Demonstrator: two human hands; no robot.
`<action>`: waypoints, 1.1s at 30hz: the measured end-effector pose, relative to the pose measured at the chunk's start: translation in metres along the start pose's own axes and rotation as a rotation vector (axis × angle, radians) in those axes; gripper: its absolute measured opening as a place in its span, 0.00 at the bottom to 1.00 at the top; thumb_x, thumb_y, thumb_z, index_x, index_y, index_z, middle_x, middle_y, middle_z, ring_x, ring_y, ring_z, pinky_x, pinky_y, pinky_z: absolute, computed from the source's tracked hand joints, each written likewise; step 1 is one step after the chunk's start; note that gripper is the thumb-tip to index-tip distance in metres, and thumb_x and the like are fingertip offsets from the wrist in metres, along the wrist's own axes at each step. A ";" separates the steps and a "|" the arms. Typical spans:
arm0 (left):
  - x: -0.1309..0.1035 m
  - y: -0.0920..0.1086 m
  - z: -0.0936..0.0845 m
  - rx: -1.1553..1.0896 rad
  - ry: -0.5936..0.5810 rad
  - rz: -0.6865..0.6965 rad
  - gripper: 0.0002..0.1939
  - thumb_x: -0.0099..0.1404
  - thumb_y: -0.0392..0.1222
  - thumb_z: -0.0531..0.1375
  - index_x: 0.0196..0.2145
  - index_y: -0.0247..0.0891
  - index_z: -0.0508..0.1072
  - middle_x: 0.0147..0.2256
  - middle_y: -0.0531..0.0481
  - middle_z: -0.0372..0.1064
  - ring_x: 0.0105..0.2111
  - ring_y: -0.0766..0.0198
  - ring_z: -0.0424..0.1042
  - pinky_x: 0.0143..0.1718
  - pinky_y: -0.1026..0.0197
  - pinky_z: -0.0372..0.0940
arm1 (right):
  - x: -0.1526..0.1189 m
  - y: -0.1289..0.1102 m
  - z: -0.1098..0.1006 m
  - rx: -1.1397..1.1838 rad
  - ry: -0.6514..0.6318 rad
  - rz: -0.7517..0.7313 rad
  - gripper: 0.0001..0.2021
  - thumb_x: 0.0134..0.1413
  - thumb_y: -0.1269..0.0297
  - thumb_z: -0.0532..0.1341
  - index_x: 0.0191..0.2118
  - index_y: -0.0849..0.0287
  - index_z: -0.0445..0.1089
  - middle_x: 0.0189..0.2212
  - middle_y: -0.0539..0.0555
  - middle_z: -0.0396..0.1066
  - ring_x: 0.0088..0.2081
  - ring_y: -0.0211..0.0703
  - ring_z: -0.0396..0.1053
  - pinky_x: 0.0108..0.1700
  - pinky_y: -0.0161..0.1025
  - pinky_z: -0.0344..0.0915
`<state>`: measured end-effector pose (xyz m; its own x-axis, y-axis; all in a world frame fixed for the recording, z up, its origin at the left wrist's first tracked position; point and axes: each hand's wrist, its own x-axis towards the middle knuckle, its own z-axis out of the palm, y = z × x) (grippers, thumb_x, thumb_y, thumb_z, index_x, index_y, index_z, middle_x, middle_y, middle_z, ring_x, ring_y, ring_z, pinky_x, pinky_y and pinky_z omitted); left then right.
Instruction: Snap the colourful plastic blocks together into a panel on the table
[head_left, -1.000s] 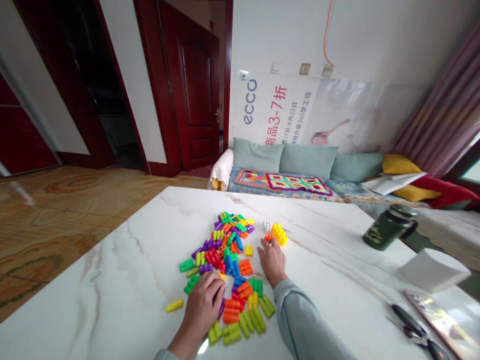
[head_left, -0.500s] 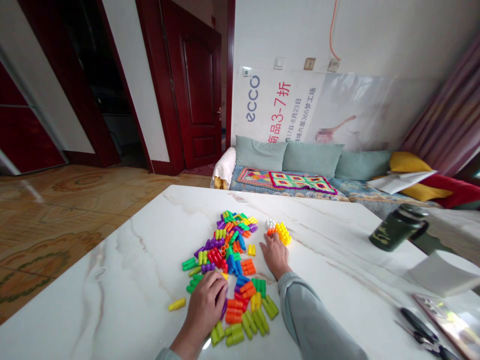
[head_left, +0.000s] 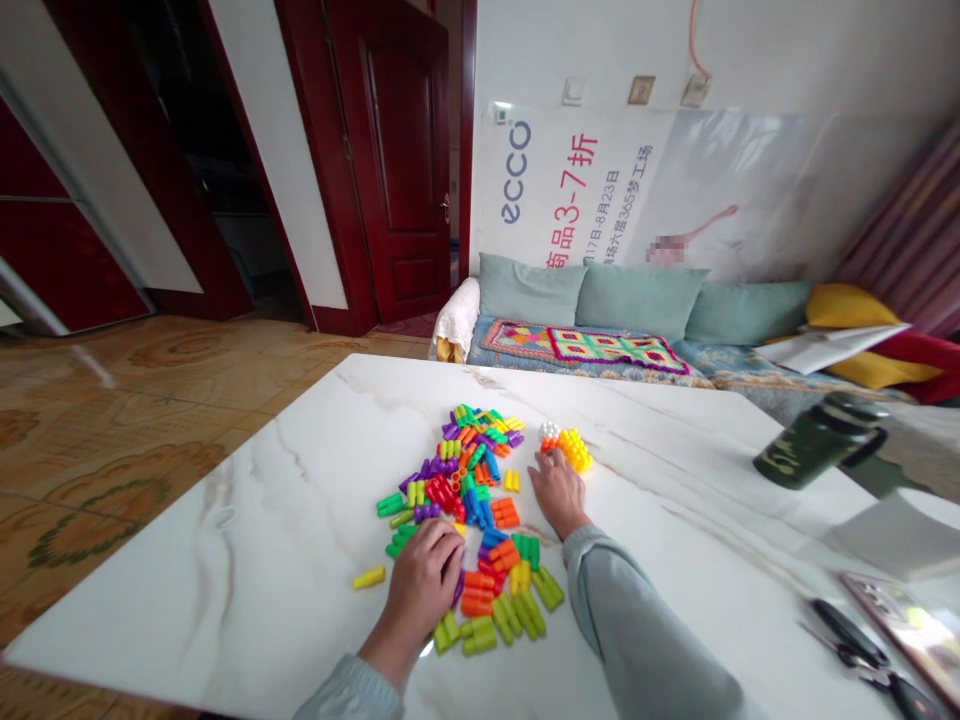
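My left hand rests among the colourful plastic building pieces, its fingers curled downward. Whatever is under those fingers is hidden; a bit of a yellow piece shows beside the knuckles. My right hand reaches to a small cluster at the right of the pile, thumb apart from the fingers. Its fingertips are at the orange pieces, next to the yellow knobbly pieces and white ones. Between the hands lie orange pieces, red pieces and lime-green pieces.
The pile spreads over a white marbled table. One yellow piece lies alone at the left. On the right are a dark green flask, a white box-like object, black-handled scissors and a phone. A sofa stands behind.
The camera view has shifted, so the table sits a little higher and to the right. My right fingers have bent in closer over the orange pieces. My left hand stays at the same spot.
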<state>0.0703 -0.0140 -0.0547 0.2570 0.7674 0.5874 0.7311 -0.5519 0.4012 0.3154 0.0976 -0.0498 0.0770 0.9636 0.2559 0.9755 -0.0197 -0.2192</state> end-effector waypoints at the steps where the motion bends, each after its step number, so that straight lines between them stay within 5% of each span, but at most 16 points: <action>1: 0.000 0.000 0.000 0.000 -0.002 -0.002 0.09 0.67 0.34 0.53 0.33 0.39 0.73 0.35 0.47 0.70 0.39 0.58 0.70 0.41 0.55 0.68 | 0.000 0.001 0.002 0.014 0.002 -0.002 0.18 0.64 0.58 0.52 0.56 0.56 0.68 0.54 0.59 0.65 0.48 0.49 0.68 0.47 0.43 0.65; 6: 0.000 0.001 -0.002 -0.004 -0.005 0.011 0.10 0.67 0.33 0.53 0.34 0.39 0.73 0.35 0.47 0.70 0.39 0.58 0.69 0.42 0.55 0.68 | 0.002 0.007 0.004 0.117 0.014 -0.032 0.18 0.62 0.61 0.54 0.55 0.58 0.68 0.56 0.60 0.64 0.50 0.49 0.67 0.54 0.45 0.62; 9: 0.000 0.002 -0.002 -0.007 0.003 0.017 0.10 0.68 0.33 0.52 0.34 0.38 0.73 0.35 0.47 0.70 0.39 0.59 0.69 0.42 0.55 0.68 | -0.016 0.009 -0.007 0.196 0.030 -0.041 0.18 0.61 0.61 0.54 0.54 0.61 0.68 0.54 0.62 0.66 0.44 0.45 0.71 0.48 0.43 0.67; 14: 0.000 0.000 -0.004 -0.051 0.078 0.022 0.09 0.68 0.33 0.53 0.37 0.38 0.73 0.35 0.46 0.71 0.40 0.59 0.70 0.43 0.56 0.68 | -0.097 0.008 -0.043 0.431 0.126 -0.093 0.19 0.62 0.53 0.52 0.50 0.58 0.69 0.46 0.59 0.70 0.35 0.42 0.72 0.38 0.40 0.71; 20: -0.008 0.018 -0.027 -0.126 0.022 0.045 0.08 0.68 0.36 0.55 0.40 0.40 0.74 0.38 0.46 0.72 0.42 0.59 0.71 0.46 0.55 0.68 | -0.179 0.001 -0.055 0.315 -0.028 -0.134 0.28 0.48 0.55 0.64 0.57 0.48 0.62 0.52 0.55 0.66 0.30 0.42 0.73 0.28 0.40 0.72; 22: -0.016 0.030 -0.036 -0.115 -0.071 0.077 0.09 0.66 0.40 0.58 0.44 0.41 0.73 0.41 0.45 0.72 0.45 0.56 0.70 0.49 0.52 0.67 | -0.187 -0.004 -0.045 0.321 -0.023 -0.133 0.31 0.48 0.59 0.63 0.60 0.48 0.57 0.53 0.56 0.65 0.33 0.45 0.74 0.32 0.43 0.74; 26: -0.033 0.044 -0.037 -0.009 -0.244 0.095 0.29 0.56 0.50 0.67 0.55 0.44 0.69 0.52 0.42 0.67 0.53 0.46 0.65 0.57 0.38 0.61 | -0.186 -0.015 -0.027 0.378 0.024 -0.156 0.28 0.54 0.64 0.59 0.60 0.50 0.55 0.51 0.59 0.66 0.39 0.49 0.74 0.38 0.45 0.74; 33: -0.017 0.021 -0.020 0.054 -0.173 0.090 0.26 0.63 0.29 0.54 0.57 0.45 0.67 0.55 0.44 0.66 0.53 0.52 0.66 0.58 0.41 0.61 | -0.166 -0.037 -0.022 0.569 0.092 -0.137 0.15 0.55 0.64 0.58 0.49 0.56 0.63 0.42 0.55 0.69 0.26 0.38 0.69 0.29 0.38 0.71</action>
<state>0.0685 -0.0454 -0.0425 0.4243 0.7631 0.4875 0.7319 -0.6060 0.3116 0.2714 -0.0674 -0.0637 0.0003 0.9196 0.3928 0.7157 0.2742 -0.6424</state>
